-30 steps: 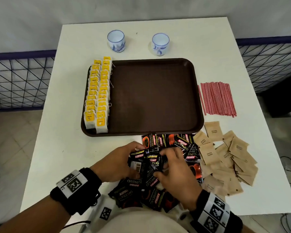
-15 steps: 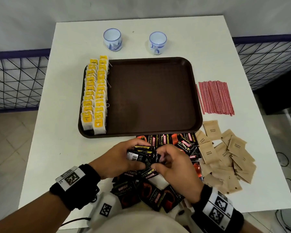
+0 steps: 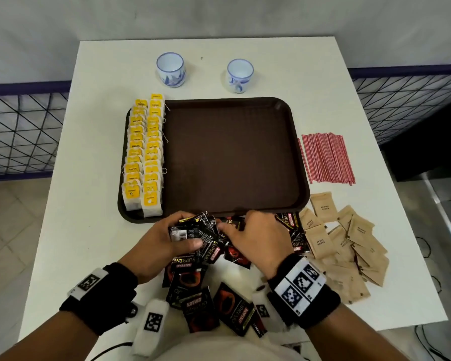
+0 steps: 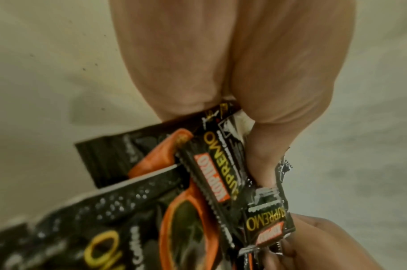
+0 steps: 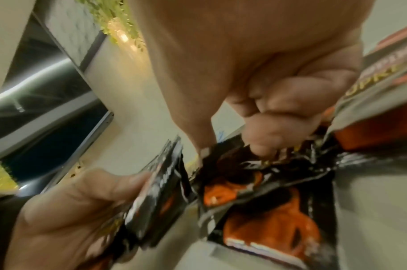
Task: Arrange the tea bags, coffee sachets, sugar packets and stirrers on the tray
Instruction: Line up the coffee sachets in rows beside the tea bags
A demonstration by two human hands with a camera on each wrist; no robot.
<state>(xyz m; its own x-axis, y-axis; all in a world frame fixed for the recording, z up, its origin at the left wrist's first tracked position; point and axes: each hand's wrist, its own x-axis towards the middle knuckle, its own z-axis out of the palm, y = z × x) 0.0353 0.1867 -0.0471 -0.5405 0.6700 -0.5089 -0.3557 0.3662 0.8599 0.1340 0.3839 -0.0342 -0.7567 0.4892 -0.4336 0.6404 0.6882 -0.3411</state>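
Left hand (image 3: 167, 241) grips small stack of coffee sachets (image 3: 193, 230), fingers curled round it, likely squaring stack for tray (image 3: 301, 157). Right hand (image 3: 258, 238) fingers pinch at another sachet from tabletop (image 3: 89, 230) pile; exact hold blurred. Tea bags (image 3: 143, 152) already line tray's left side; sugar packets (image 3: 349, 241), stirrers (image 3: 326, 157) wait off tray, right.

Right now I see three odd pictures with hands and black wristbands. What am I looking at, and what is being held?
No machine here: a person wears one camera on the head and one on each wrist. The head view looks down on a white table with a brown tray; tea bags line its left side. Beside it lie red stirrers and brown sugar packets. The left hand grips a bunch of black coffee sachets; the right hand picks at the pile. The wrist views show those fingers close up.
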